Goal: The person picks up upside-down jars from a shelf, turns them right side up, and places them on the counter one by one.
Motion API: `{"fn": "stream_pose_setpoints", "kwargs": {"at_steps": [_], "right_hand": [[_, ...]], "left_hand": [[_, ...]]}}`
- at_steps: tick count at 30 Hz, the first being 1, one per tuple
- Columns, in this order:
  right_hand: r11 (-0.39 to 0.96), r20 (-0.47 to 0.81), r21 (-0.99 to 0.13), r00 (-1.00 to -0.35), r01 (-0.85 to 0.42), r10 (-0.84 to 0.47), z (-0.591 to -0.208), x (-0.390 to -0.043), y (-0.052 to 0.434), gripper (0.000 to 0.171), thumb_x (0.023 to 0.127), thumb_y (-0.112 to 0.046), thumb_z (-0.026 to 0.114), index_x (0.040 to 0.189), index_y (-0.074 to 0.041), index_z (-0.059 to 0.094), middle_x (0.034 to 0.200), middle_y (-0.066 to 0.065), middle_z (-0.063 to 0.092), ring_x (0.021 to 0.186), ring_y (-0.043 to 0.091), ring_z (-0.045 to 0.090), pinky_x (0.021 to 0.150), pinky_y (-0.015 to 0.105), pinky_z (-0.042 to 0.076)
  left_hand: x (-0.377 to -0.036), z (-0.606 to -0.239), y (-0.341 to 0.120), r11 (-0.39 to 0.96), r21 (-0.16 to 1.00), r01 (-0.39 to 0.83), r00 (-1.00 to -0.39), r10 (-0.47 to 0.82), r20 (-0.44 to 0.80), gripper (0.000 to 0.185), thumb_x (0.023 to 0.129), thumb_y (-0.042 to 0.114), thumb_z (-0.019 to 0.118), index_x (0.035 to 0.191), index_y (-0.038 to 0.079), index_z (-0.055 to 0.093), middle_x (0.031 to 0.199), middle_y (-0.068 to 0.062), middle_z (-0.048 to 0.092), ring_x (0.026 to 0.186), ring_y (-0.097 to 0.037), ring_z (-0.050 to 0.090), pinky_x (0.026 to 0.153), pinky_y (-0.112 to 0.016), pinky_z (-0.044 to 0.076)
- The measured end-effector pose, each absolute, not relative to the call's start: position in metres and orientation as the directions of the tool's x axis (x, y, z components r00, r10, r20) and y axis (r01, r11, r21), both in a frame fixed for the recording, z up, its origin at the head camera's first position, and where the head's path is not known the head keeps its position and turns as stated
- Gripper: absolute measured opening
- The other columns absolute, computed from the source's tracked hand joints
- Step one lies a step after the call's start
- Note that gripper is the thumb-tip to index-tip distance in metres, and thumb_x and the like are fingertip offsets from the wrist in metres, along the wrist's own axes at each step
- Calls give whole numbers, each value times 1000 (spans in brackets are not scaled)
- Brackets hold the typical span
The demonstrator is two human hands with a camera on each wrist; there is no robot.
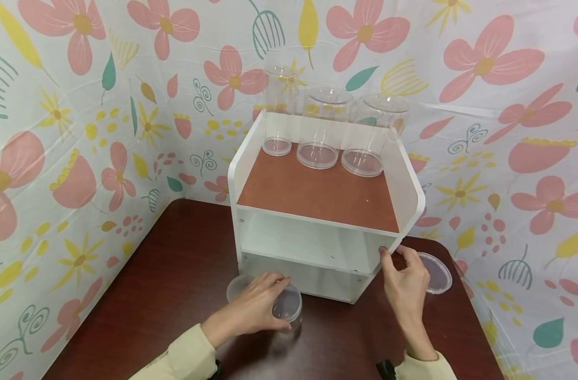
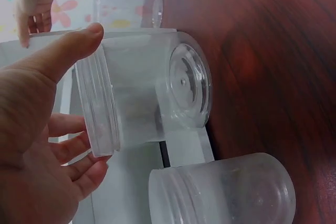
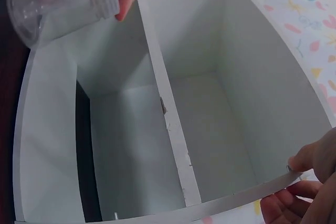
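Observation:
My left hand (image 1: 251, 309) grips a clear plastic jar (image 1: 292, 311) by its ridged top rim, thumb on one side and fingers on the other, just in front of a small white shelf (image 1: 312, 237). The jar (image 2: 139, 93) hides part of the shelf in the left wrist view. Beside it, partly behind that hand, stands a second clear jar (image 1: 235, 286). My right hand (image 1: 406, 285) pinches the front edge of the shelf's right side panel (image 3: 262, 190), thumb inside and fingers outside.
Three clear containers, one a tall narrow jar (image 1: 277, 111), stand on the shelf's brown top (image 1: 317, 187). Another clear jar (image 1: 436, 273) is on the dark wooden table (image 1: 189, 253), right of the shelf. Floral-printed cloth (image 1: 127, 105) hangs behind and at the sides.

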State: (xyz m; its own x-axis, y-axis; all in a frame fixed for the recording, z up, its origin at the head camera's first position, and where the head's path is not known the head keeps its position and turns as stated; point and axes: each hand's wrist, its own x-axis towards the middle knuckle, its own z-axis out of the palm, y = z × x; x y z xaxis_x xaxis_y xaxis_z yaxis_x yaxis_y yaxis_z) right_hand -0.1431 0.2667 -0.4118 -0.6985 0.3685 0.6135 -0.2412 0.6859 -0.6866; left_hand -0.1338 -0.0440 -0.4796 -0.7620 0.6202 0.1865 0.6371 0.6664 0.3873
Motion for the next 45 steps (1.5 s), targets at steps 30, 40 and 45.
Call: {"fn": "stream_pose_setpoints", "kwargs": {"at_steps": [30, 40, 45], "right_hand": [[683, 608, -691, -703, -239, 369, -412, -142, 267, 15, 91, -6, 77, 102, 5, 74, 97, 16, 72, 77, 0, 53, 66, 12, 38], [681, 611, -689, -703, -247, 364, -413, -143, 267, 16, 91, -7, 77, 102, 5, 75, 96, 15, 72, 76, 0, 53, 66, 12, 38], [682, 607, -691, -704, -238, 369, -413, -142, 266, 16, 91, -7, 77, 102, 5, 74, 97, 15, 72, 78, 6, 55, 66, 14, 38]], "left_hand": [[-144, -501, -37, 712, 214, 668, -743, 650, 158, 101, 67, 58, 92, 142, 0, 59, 134, -10, 61, 123, -24, 56, 106, -38, 44], [-145, -505, -38, 722, 200, 662, -749, 646, 148, 103, 65, 60, 91, 142, 1, 59, 134, -9, 61, 123, -25, 56, 105, -39, 43], [-147, -509, -38, 720, 189, 668, -744, 650, 152, 103, 65, 62, 91, 142, 1, 59, 135, -9, 61, 123, -25, 56, 105, -39, 43]]}}
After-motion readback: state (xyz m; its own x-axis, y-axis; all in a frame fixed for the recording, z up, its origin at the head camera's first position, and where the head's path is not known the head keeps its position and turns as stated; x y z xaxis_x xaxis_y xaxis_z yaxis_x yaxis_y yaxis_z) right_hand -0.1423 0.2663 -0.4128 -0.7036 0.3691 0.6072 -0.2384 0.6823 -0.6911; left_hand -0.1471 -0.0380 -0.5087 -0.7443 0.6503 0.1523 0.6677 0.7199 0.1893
